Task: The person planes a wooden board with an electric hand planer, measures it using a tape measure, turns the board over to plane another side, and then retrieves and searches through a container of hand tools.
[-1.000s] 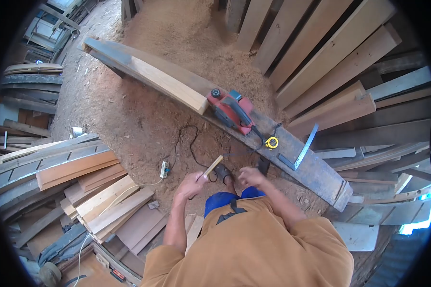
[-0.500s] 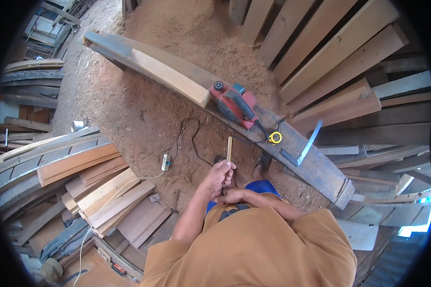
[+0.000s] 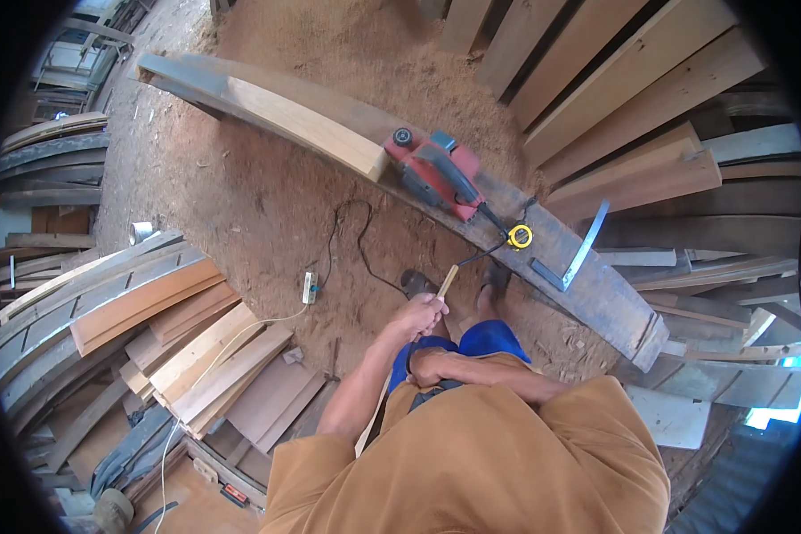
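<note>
My left hand (image 3: 418, 316) is closed around a short wooden stick (image 3: 449, 282), whose pale end points up and right toward the bench. Close below it, my right hand (image 3: 427, 365) is at my waist, its fingers curled and partly hidden; what it holds, if anything, I cannot make out. On the long bench (image 3: 610, 307) lie a red power planer (image 3: 440, 173), a yellow tape measure (image 3: 520, 236) and a metal square (image 3: 583, 254). A light wooden beam (image 3: 303, 125) rests along the bench's far left part, its end close to the planer.
Boards (image 3: 605, 71) stand fanned out at the upper right. Stacked planks (image 3: 151, 307) lie at the left. A power socket (image 3: 310, 287) with a dark cord sits on the sawdust-covered ground, near my feet.
Since a second ago, my right hand has come from the right to my waist, beside my left hand. My left hand has moved right and up with the stick.
</note>
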Demonstrator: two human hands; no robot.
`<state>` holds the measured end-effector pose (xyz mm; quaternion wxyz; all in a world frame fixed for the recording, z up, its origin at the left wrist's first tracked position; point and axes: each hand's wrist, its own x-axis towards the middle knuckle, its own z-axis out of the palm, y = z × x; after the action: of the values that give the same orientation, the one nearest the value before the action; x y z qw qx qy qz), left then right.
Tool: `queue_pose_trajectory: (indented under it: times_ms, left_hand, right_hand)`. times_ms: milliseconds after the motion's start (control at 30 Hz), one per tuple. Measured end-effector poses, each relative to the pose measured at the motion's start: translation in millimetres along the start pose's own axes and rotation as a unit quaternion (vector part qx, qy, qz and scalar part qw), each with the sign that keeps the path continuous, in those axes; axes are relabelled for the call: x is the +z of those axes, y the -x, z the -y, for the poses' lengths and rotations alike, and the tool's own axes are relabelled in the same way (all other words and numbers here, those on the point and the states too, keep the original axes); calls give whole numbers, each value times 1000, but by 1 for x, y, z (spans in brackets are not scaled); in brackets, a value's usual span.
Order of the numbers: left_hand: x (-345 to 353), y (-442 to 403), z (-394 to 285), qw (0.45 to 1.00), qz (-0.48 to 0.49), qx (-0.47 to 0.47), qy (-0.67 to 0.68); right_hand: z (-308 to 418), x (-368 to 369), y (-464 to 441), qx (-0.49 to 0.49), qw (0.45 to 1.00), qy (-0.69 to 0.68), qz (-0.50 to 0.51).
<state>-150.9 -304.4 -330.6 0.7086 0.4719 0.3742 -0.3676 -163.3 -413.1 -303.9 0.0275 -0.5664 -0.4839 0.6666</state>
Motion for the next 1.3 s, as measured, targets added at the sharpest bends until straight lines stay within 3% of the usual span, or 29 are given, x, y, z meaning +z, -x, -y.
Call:
queue_pose_trajectory:
  times_ms: [67, 167, 233, 267, 300, 400, 433, 533, 567, 667, 767, 967, 1067, 1300]
  left_hand:
    - [-1, -2, 3, 999, -7, 0, -38]
    - [-10, 1, 2, 999, -12, 28, -46]
    - [-24, 11, 1, 999, -4, 41, -5]
    - [-30, 14, 1, 999, 3, 42, -18]
    - [-35, 18, 5, 999, 11, 43, -32]
    - [-28, 19, 21, 996, 27, 40, -81]
    - [-23, 20, 26, 994, 31, 41, -99]
    - [-8, 49, 25, 991, 38, 106, -77]
    - [-8, 52, 37, 990, 7, 115, -79]
    - [-25, 64, 79, 949, -90, 187, -239]
    - [-24, 75, 99, 959, -132, 184, -169]
    - [-34, 73, 133, 911, -197, 263, -250]
    - [-42, 76, 134, 925, -190, 204, -260]
    - [-46, 68, 131, 922, -193, 181, -282]
  right_hand:
    - [3, 0, -5, 18, 999, 21, 45]
    - [-31, 15, -4, -36, 992, -60, -109]
    - [-49, -14, 26, -13, 982, -162, -97]
    - [-75, -3, 16, 18, 946, -272, -177]
    - [-89, -6, 21, -72, 852, -466, -230]
    - [-84, -25, 38, -110, 620, -731, -262]
    - [-81, -31, 34, -88, 633, -710, -297]
    - [-84, -32, 18, -39, 596, -722, -348]
    - [-77, -35, 21, -35, 556, -738, -380]
    - [-87, -34, 26, -21, 560, -712, -424]
    - [-91, -23, 21, -4, 540, -735, -410]
    - [-124, -34, 12, -4, 447, -737, -507]
    - [-136, -42, 24, 15, 500, -693, -519]
    - [-139, -47, 22, 17, 484, -660, -574]
